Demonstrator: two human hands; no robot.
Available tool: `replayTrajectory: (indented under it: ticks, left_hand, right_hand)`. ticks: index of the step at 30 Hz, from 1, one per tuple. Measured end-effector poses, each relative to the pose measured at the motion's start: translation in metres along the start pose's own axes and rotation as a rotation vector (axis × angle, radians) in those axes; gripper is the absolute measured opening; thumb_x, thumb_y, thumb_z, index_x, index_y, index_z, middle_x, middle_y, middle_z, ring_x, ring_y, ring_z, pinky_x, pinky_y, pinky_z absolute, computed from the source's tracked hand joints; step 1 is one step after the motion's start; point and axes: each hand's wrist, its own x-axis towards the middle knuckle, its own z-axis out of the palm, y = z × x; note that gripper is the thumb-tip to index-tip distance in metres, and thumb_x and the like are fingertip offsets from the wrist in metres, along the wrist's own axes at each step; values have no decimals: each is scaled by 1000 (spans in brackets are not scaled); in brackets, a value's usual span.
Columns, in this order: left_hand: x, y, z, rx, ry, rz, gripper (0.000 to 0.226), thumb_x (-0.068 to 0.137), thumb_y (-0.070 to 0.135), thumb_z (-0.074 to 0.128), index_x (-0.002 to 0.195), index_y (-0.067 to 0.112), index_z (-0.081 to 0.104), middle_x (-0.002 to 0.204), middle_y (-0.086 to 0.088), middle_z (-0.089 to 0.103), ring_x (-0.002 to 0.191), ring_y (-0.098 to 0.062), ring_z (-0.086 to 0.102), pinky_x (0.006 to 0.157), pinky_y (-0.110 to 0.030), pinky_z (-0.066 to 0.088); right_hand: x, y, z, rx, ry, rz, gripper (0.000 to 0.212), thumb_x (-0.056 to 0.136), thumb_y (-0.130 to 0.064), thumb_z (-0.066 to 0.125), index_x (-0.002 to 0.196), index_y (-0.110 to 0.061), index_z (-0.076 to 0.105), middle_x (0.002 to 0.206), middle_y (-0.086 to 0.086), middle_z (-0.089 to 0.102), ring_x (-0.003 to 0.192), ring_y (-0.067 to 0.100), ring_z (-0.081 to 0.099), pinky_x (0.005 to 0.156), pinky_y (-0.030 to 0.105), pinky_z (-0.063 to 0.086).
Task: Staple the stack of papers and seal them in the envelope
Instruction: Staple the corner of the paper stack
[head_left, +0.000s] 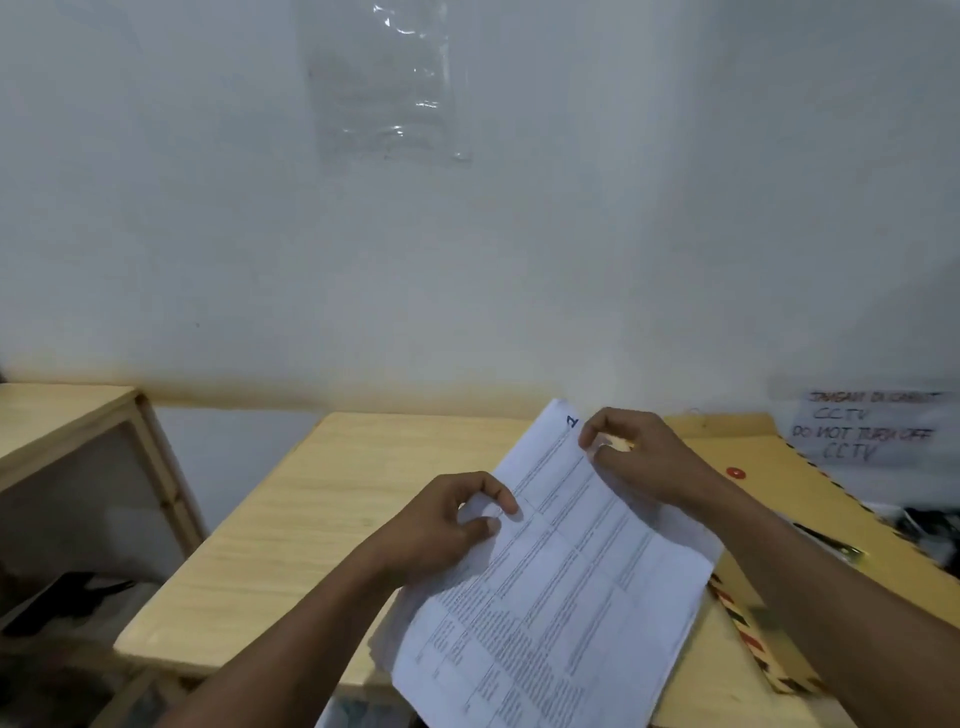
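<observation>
Wooden table (291, 519), paper stack (561, 571) pinched by left hand (447, 525) and right hand (639, 457), envelope (810, 519) beside.

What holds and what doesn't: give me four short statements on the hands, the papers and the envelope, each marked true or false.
1. The left hand and right hand both pinch the stack of papers. True.
2. The envelope lies on the table at the person's right. True.
3. The papers already sit inside the envelope. False: they are outside it, in the hands.
4. The top sheet is blank. False: it carries printed rows of text.
</observation>
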Motion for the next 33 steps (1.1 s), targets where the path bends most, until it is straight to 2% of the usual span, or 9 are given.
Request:
replayTrajectory:
  ticks: [2, 8, 11, 17, 19, 20, 23, 28, 33]
  left_hand:
    - [0, 1, 2, 8, -40, -2, 22, 92, 4, 60, 95, 22, 73, 111, 9, 73, 100, -6, 68, 85, -24, 52]
    - [13, 9, 8, -16, -43, -41, 7, 97, 16, 63, 100, 21, 67, 114, 5, 70, 91, -21, 73, 74, -30, 57]
    - [34, 15, 20, -48, 66, -45, 12, 97, 13, 60, 102, 21, 68, 116, 4, 69, 98, -20, 72, 85, -35, 56]
    - [49, 11, 46, 6, 155, -11, 18, 94, 14, 60, 97, 30, 66, 114, 6, 70, 109, -12, 66, 93, -45, 56]
    - [50, 12, 49, 33, 129, -14, 19, 95, 13, 57, 96, 29, 68, 105, 7, 70, 95, -13, 66, 83, -40, 58]
    - [50, 14, 51, 37, 107, -18, 20, 95, 12, 55, 94, 27, 68, 92, 8, 69, 76, -13, 64, 69, -34, 55]
    - [52, 20, 54, 54, 44, -64, 22, 98, 9, 49, 93, 17, 69, 58, 13, 53, 47, -10, 37, 48, -23, 31]
    - [56, 19, 53, 20, -65, -86, 27, 96, 11, 47, 85, 17, 71, 74, -10, 54, 66, -21, 41, 64, -29, 33]
    - [58, 10, 52, 5, -57, -71, 31, 96, 14, 46, 86, 27, 72, 88, -29, 64, 75, -21, 44, 71, -32, 34]
  right_hand:
    - [-2, 1, 3, 93, -9, 27, 21, 89, -3, 57, 80, -16, 71, 82, -8, 69, 79, 10, 60, 72, 16, 45]
    - [-14, 12, 8, 166, 36, 67, 24, 92, -4, 58, 82, -16, 76, 95, -2, 77, 90, 1, 66, 80, 18, 48]
    - [-16, 9, 13, 171, 20, 44, 23, 92, 0, 56, 87, -12, 75, 97, -1, 76, 86, -4, 65, 75, 9, 48]
    - [-19, 19, 13, 193, 72, 45, 21, 91, -5, 59, 92, -23, 69, 94, -1, 74, 80, 12, 66, 70, 29, 51]
    - [-20, 20, 13, 169, 42, 26, 20, 92, -4, 58, 92, -21, 70, 96, -4, 75, 89, 10, 67, 75, 24, 50]
    - [-19, 20, 14, 145, 25, 10, 20, 92, -3, 57, 91, -18, 70, 97, -6, 74, 93, 6, 67, 77, 20, 48]
    - [-16, 16, 15, 101, -14, 0, 20, 92, 1, 54, 87, -11, 70, 92, -7, 73, 90, -3, 65, 81, 17, 45]
    - [-11, 17, 13, 87, -1, 39, 27, 88, 3, 51, 79, -15, 69, 81, -6, 71, 75, -3, 63, 71, 20, 46]
    - [-10, 18, 13, 53, -30, 67, 27, 89, -1, 53, 77, -18, 69, 81, -8, 72, 77, 1, 65, 72, 21, 47]
